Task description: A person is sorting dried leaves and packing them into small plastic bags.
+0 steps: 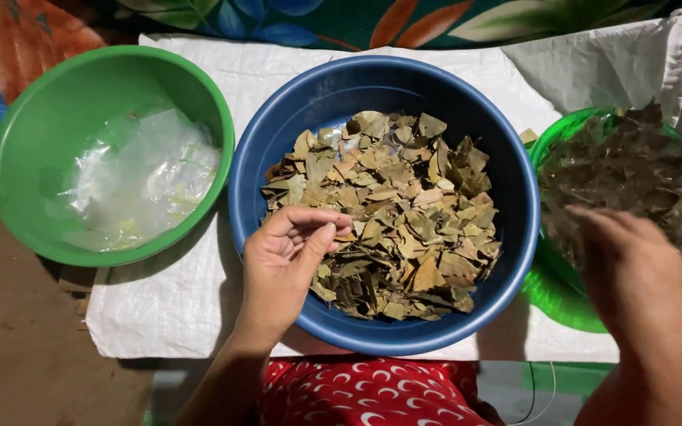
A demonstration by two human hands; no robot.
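A blue bowl (270, 142) in the middle holds a heap of dried tan leaves (392, 213). My left hand (286, 260) rests over the bowl's near left rim, fingers curled with the tips pinched at a leaf on the heap's edge. My right hand (633, 276) is blurred over a green basin (554, 296) on the right, which holds clear bags packed with dark dried leaves (633, 170). Whether that hand grips a bag is unclear.
A green bowl (33, 134) at the left holds several empty clear plastic bags (140, 181). All three vessels stand on a white woven sack (159, 308) spread on a brown floor. Floral cloth lies along the far edge. Red patterned clothing shows at the bottom.
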